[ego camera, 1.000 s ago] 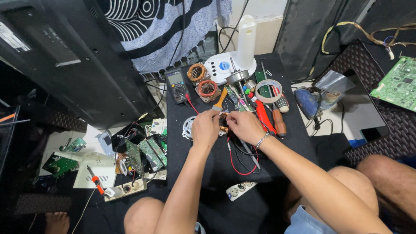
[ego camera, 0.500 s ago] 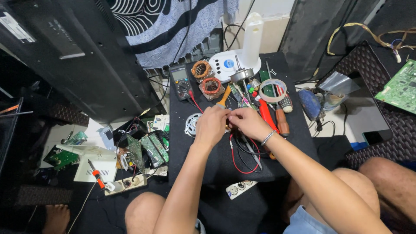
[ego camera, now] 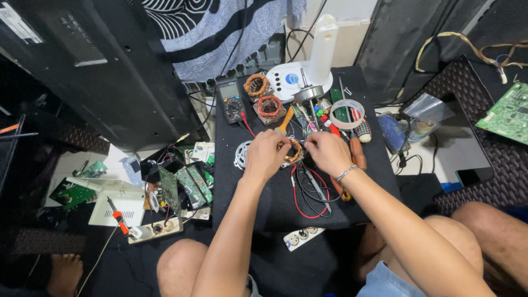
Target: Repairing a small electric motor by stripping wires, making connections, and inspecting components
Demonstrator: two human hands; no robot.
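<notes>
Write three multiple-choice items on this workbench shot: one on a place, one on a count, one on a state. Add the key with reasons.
1. Where does the multimeter lie?
A. At the far left corner of the black mat
B. On the floor by the power strip
C. On the person's lap

2. How many copper-wound coils lie beside the multimeter, apart from the one at the hands?
A. None
B. Two
C. Five

3. What are the left hand and right hand doing?
A. Resting flat on the knees
B. Both closed around a small copper coil between them
C. Holding the roll of tape

Key: 1 A, it sits at the mat's far left edge. 2 B, one coil and another lie just right of the meter. 3 B, the fingers of both hands meet at the coil.
</notes>
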